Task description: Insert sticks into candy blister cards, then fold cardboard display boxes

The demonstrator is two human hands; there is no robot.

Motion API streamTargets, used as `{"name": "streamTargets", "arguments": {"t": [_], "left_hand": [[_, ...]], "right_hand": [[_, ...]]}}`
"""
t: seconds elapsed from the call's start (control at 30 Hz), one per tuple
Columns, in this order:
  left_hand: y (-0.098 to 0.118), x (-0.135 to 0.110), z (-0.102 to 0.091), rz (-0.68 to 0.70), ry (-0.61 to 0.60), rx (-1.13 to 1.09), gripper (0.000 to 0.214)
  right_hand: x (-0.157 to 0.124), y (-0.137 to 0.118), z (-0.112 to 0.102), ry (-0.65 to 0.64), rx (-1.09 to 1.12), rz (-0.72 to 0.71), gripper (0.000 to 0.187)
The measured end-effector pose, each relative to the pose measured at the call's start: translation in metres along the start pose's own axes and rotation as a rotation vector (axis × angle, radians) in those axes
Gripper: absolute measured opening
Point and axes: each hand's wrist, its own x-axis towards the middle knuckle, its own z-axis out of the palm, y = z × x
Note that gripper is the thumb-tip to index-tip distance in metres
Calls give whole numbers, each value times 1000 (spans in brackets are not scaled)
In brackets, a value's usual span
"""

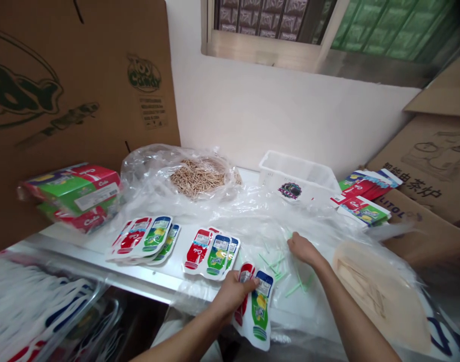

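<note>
My left hand (235, 296) grips a bottle-shaped candy packet (260, 309), with a red cola side and a green-and-blue lemon side, thumb across its front. Over the clear plastic bag, my right hand (304, 248) is closed in a pinch; a bit of pale green stick shows at its fingertips. Thin green sticks (277, 266) lie scattered on the bag just left of and below that hand. Left of the held packet is a small overlapping pile of like packets (211, 251). Another pile of packets (145, 239) sits farther left.
An open bag of thin brown sticks (196, 177) stands at the back, beside a white plastic basket (301, 178). Wrapped cola boxes (77, 188) are at left, flat printed cartons (366, 198) at right. Cardboard boxes (139, 75) flank the table. More packets (45, 311) fill a lower-left container.
</note>
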Motion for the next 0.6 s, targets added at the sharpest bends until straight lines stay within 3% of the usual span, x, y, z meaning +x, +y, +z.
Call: {"name": "streamTargets", "arguments": {"t": [0.3,0.43,0.6], "left_hand": [[0,-3,-1,36,-43,29,36],[-2,-5,-6,48,-83,98,36],[-11,-8,-11,69,-178,267,31]], "right_hand": [[17,-65,23,20,10,-161,32],[16,-48,8,40,4,-226,35],[-24,-20,8,-45,-54,-376,22]]}}
